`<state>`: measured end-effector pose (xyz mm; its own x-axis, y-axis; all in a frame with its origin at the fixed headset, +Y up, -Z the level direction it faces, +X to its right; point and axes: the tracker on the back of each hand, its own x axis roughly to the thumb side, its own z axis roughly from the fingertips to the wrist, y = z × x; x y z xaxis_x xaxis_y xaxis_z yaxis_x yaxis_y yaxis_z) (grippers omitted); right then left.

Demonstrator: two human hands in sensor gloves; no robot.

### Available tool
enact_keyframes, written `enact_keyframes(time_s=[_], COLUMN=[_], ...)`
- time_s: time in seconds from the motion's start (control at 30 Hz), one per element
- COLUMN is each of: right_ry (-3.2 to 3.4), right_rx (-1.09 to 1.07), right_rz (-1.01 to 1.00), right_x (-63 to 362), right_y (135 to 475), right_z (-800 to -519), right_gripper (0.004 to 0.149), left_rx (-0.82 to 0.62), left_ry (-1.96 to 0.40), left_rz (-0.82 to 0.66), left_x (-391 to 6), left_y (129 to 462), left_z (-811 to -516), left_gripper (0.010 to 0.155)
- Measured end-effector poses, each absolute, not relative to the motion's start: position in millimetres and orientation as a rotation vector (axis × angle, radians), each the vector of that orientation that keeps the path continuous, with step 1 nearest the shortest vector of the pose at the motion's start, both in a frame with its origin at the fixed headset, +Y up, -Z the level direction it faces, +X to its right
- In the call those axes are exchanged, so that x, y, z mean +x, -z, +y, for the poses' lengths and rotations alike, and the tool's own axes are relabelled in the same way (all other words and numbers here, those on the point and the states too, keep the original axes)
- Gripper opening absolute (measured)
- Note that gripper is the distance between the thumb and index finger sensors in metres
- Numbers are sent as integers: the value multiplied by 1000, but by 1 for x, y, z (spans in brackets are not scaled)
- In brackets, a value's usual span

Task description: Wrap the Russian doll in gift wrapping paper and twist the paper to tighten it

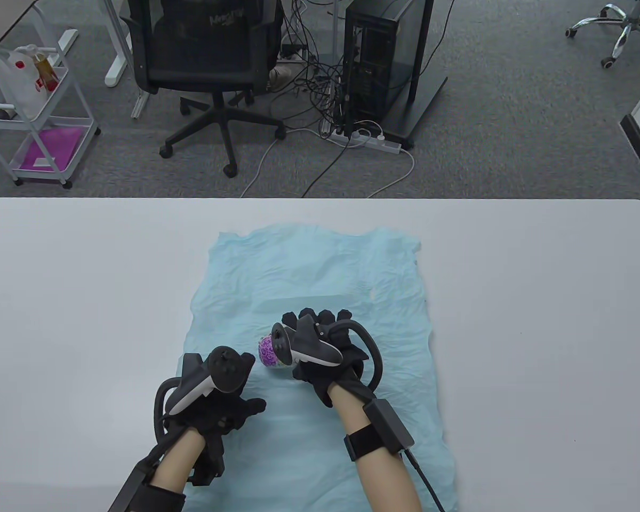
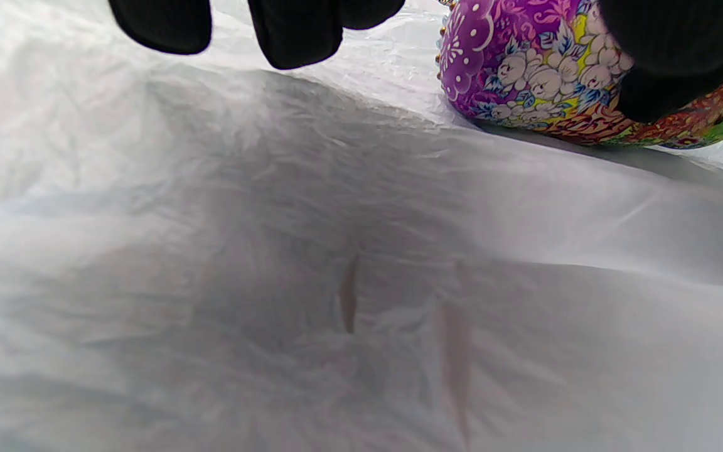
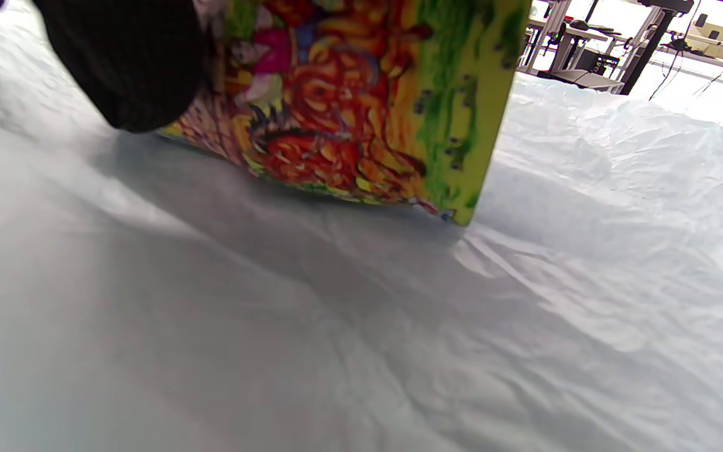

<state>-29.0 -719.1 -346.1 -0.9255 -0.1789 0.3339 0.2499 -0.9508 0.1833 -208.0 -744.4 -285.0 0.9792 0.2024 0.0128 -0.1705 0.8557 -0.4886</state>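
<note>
A painted Russian doll (image 1: 268,352) lies on its side on a crinkled light-blue sheet of wrapping paper (image 1: 320,272) spread flat on the white table (image 1: 538,320). My right hand (image 1: 312,338) covers the doll from above with its fingers curled round it. In the right wrist view the doll's flat base (image 3: 462,113) touches the paper, with my thumb (image 3: 129,63) on its side. My left hand (image 1: 221,397) rests on the paper just left of the doll, holding nothing. Its fingertips (image 2: 295,31) hang loose above the paper, beside the doll's purple head (image 2: 524,63).
Beyond the table's far edge stand a black office chair (image 1: 208,58), a computer tower on a stand (image 1: 376,69) with tangled cables, and a white trolley (image 1: 32,117) at the far left.
</note>
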Motion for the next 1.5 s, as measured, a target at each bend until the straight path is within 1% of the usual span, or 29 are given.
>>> enact_keyframes(time_s=[0.2, 0.33, 0.43, 0.53, 0.6, 0.7, 0.8, 0.87, 0.93, 1.07, 1.23, 1.33, 1.43, 1.5], right_ry=[2881, 2916, 2904, 2871, 2852, 2805, 2717, 2686, 2661, 2556, 2485, 2472, 2522, 2589], right_rx=[-481, -488, -496, -497, -528, -580, -622, -644, -666, -705, -772, -749, -744, -752], right_rz=[-299, -293, -231, -175, -148, -172, -280, -337, -401, -477, -511, -538, -524, -496], right_x=[-19, -6, 10, 36, 61, 96, 124, 137, 144, 148, 151, 157, 165, 168], right_y=[343, 336, 326, 311, 294, 271, 255, 247, 242, 232, 223, 222, 221, 222], right_z=[-711, -703, -689, -675, -670, -681, -704, -719, -731, -745, -751, -754, -759, -760], right_gripper=[98, 98, 98, 98, 96, 92, 86, 83, 81, 82, 81, 86, 89, 86], left_rx=[-500, -449, -419, -403, -414, -465, -513, -571, -598, -672, -739, -786, -771, -720], left_ry=[-194, -231, -263, -221, -135, -19, 47, 87, 130, 210, 274, 287, 290, 250], left_rz=[-67, -85, -110, -185, -275, -363, -383, -379, -385, -417, -446, -436, -437, -447], left_x=[-207, -210, -214, -219, -225, -235, -244, -248, -249, -245, -248, -255, -259, -261], left_y=[284, 282, 281, 279, 275, 271, 273, 277, 279, 278, 270, 268, 266, 266], left_z=[-742, -727, -716, -711, -710, -716, -726, -732, -736, -746, -761, -766, -772, -774], left_gripper=[89, 88, 86, 81, 76, 70, 67, 66, 67, 76, 90, 98, 101, 97])
